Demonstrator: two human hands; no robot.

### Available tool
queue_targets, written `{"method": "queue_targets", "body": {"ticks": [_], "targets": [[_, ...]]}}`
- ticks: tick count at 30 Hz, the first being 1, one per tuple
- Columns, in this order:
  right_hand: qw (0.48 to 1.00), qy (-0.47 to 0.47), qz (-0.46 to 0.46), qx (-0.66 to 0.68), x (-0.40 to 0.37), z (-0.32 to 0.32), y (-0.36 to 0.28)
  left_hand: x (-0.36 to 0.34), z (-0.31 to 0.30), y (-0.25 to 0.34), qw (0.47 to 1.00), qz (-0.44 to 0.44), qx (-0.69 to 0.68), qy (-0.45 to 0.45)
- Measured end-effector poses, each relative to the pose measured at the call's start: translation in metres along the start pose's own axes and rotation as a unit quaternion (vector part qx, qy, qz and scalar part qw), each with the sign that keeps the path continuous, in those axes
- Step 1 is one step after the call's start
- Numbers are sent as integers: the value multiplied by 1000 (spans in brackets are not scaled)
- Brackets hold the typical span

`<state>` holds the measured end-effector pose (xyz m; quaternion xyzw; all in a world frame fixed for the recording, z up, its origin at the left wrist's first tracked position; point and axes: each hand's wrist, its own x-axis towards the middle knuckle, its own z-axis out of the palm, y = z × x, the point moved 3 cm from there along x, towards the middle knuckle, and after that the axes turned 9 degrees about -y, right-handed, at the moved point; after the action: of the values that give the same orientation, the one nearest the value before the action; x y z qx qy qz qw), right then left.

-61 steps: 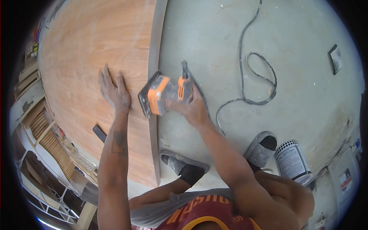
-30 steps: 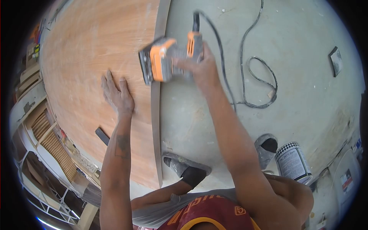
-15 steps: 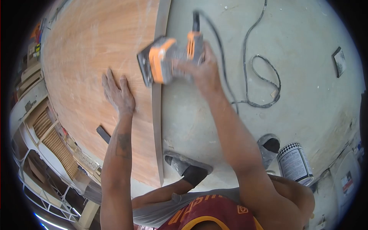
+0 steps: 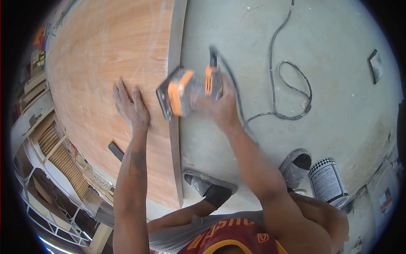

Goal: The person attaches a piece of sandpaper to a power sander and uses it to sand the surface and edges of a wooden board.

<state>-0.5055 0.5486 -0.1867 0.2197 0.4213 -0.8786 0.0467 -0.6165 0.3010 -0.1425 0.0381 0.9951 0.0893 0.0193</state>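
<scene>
My right hand (image 4: 222,106) is wrapped round the grey body of an orange-and-grey electric sander (image 4: 181,94). The sander is turned on its side, its flat pad facing left against the edge of a large wooden panel (image 4: 105,51). Fingers spread, my left hand (image 4: 133,108) lies flat on the panel's face, left of the sander. A small dark block (image 4: 115,150) rests on the panel beside my left forearm. From the sander's rear a black power cord (image 4: 228,65) trails down past my right wrist.
The cord loops (image 4: 296,116) across the grey floor on the right. A metal can (image 4: 328,181) stands by my right shoe (image 4: 296,166), and my left shoe (image 4: 209,181) is near the panel. A dark-edged pad (image 4: 374,66) lies far right. Curved furniture frames (image 4: 63,161) stand at left.
My right hand has moved the sander down along the panel edge, towards me. My left hand keeps its place on the panel.
</scene>
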Motion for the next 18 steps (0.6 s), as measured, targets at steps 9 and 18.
{"method": "queue_targets", "body": {"ticks": [9, 18], "targets": [[994, -36, -104, 8, 135, -27, -94, 0, 1, -3, 1000, -12, -9, -14], [1000, 13, 1, 6, 14, -4, -8, 0, 0, 1, 1000, 9, 2, -1]]}}
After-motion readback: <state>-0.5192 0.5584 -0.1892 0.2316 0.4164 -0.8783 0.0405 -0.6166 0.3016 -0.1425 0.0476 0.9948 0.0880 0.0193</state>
